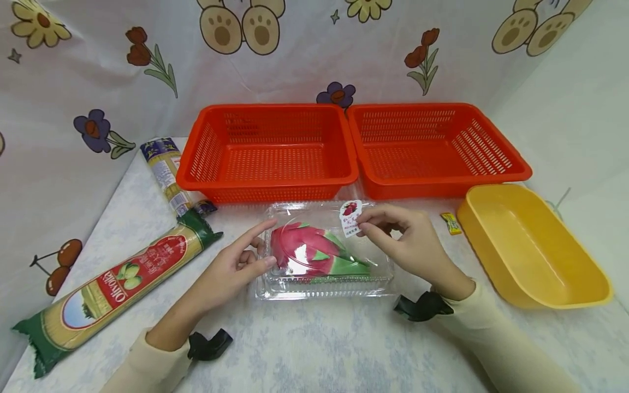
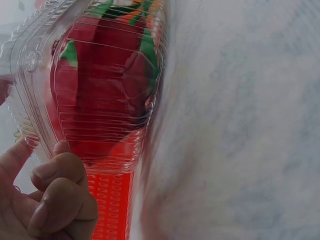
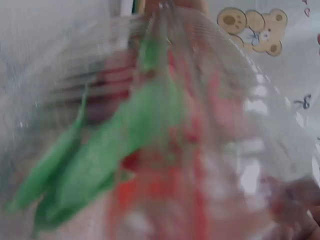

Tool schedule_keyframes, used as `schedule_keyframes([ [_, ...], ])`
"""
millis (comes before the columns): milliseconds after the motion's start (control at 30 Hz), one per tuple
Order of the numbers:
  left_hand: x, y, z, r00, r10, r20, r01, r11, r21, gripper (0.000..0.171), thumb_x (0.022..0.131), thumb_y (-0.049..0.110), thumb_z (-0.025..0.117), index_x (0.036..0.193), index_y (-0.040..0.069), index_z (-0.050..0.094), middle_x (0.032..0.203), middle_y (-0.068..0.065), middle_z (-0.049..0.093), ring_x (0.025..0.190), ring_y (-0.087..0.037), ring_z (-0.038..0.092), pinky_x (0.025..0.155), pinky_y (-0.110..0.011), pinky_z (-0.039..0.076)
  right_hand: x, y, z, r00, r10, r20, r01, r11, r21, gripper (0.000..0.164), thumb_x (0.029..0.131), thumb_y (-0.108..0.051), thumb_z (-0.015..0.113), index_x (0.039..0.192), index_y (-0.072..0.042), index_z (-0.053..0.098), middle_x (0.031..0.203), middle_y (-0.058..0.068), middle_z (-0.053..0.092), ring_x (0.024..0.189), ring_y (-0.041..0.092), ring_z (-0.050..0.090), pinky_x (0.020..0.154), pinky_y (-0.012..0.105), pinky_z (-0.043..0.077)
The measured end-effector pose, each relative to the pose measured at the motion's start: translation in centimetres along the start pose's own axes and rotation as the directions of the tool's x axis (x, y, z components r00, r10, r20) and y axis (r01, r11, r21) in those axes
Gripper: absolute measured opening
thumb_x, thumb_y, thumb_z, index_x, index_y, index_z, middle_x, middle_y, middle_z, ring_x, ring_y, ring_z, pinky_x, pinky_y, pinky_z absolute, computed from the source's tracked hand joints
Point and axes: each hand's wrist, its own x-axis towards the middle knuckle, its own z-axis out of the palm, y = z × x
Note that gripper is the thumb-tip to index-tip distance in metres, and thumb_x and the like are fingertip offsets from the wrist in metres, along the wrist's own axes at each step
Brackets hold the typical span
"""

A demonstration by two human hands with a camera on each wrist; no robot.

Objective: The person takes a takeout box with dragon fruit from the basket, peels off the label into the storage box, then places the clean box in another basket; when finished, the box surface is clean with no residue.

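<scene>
A clear plastic clamshell box (image 1: 314, 286) lies on the table with its lid down. Inside is a pink dragon fruit (image 1: 300, 245) with green leaf tips, also seen through the ribbed plastic in the left wrist view. My left hand (image 1: 233, 265) rests at the box's left end, index finger extended along the upper corner and thumb on the near side, other fingers bent. With thumb and fingertips my right hand (image 1: 405, 237) pinches a small white sticker label (image 1: 349, 215) printed with a dragon fruit, over the lid's upper right part. The right wrist view is blurred.
Two red baskets (image 1: 275, 191) stand side by side behind the box. To the right is a yellow tub (image 1: 535, 256), with a small yellow wrapped candy (image 1: 451, 224) beside it. Two spaghetti packs, one green-ended (image 1: 118, 292) and one blue-topped (image 1: 164, 169), lie at left.
</scene>
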Motion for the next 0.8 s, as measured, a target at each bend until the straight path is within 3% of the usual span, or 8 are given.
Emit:
schedule_keyframes([
  [133,-0.1,-0.1,0.1,1.000,-0.013,0.005,0.013,1.000,-0.001,0.067,0.098,0.029,0.071,0.155,0.041,0.040,0.112,-0.008,0.053,0.059,-0.016,0.042,0.051,-0.027,0.037,-1.0,0.3,-1.6,0.998,0.031,-0.050,-0.031,1.000,0.000,0.022,0.089,0.006,0.074,0.103,-0.011,0.076,0.089,0.002,0.075,0.073,0.014,0.069,0.059,0.021,0.050],
  [233,-0.1,-0.2,0.1,1.000,-0.019,0.005,0.019,1.000,0.003,0.066,0.098,0.029,0.071,0.154,0.043,0.040,0.112,-0.008,0.053,0.059,-0.016,0.042,0.051,-0.027,0.037,-2.1,0.6,-3.2,0.989,0.106,-0.103,-0.109,0.994,-0.024,0.021,0.090,0.006,0.072,0.105,-0.007,0.075,0.090,0.003,0.076,0.078,0.013,0.070,0.064,0.018,0.052],
  [433,0.0,-0.3,0.1,1.000,-0.021,0.005,0.021,1.000,0.009,0.065,0.098,0.030,0.071,0.155,0.040,0.040,0.112,-0.009,0.052,0.060,-0.015,0.042,0.052,-0.026,0.037,-4.9,1.8,-7.7,0.941,0.272,-0.203,-0.294,0.952,-0.087,0.017,0.095,-0.001,0.070,0.113,-0.002,0.072,0.093,0.005,0.075,0.081,0.012,0.068,0.070,0.016,0.054],
  [533,0.1,-0.3,0.1,1.000,-0.019,0.007,0.019,1.000,0.004,0.065,0.099,0.028,0.070,0.155,0.038,0.041,0.112,-0.010,0.052,0.061,-0.015,0.042,0.052,-0.027,0.037,-6.5,2.8,-10.4,0.897,0.365,-0.247,-0.395,0.915,-0.084,0.020,0.097,-0.004,0.068,0.117,0.000,0.069,0.095,0.001,0.075,0.079,0.010,0.067,0.069,0.014,0.054],
  [600,0.1,-0.3,0.1,1.000,-0.021,0.007,0.021,1.000,0.000,0.064,0.099,0.028,0.070,0.155,0.038,0.040,0.112,-0.010,0.051,0.061,-0.015,0.042,0.052,-0.026,0.036,-7.5,3.7,-12.3,0.857,0.420,-0.298,-0.461,0.884,-0.079,0.022,0.097,-0.007,0.069,0.118,0.001,0.068,0.093,-0.003,0.075,0.076,0.009,0.066,0.066,0.014,0.053],
  [800,0.1,-0.1,-0.1,1.000,-0.032,0.002,0.032,1.000,-0.002,0.065,0.099,0.028,0.069,0.155,0.039,0.040,0.114,-0.011,0.051,0.063,-0.017,0.043,0.052,-0.026,0.038,-10.9,6.4,-17.4,0.704,0.565,-0.431,-0.653,0.754,-0.078,0.028,0.098,-0.025,0.070,0.119,-0.006,0.068,0.088,-0.018,0.073,0.068,0.009,0.059,0.061,0.013,0.050],
])
